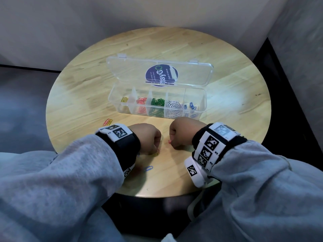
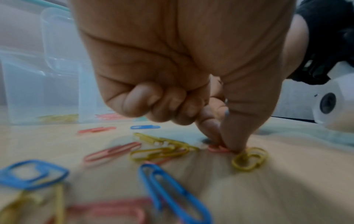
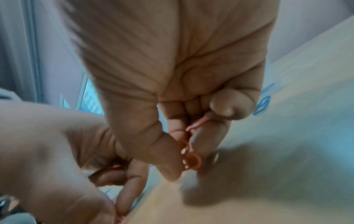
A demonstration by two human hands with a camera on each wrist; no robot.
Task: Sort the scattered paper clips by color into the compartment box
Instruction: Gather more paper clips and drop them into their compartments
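Left hand (image 2: 172, 63), at the table's (image 1: 227, 55) six o'clock edge: thumb and forefinger pinch a red clip (image 2: 217, 148) against the wood. Right hand (image 3: 172, 68) beside it pinches another red clip (image 3: 192, 159). Compartment box (image 1: 201, 102) open toward twelve o'clock.

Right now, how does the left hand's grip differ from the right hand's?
The left hand pinches a red clip lying on the table; the right hand holds red clips lifted off it. Yellow clips lie beside the left hand, none by the right. Both pinch with thumb and finger.
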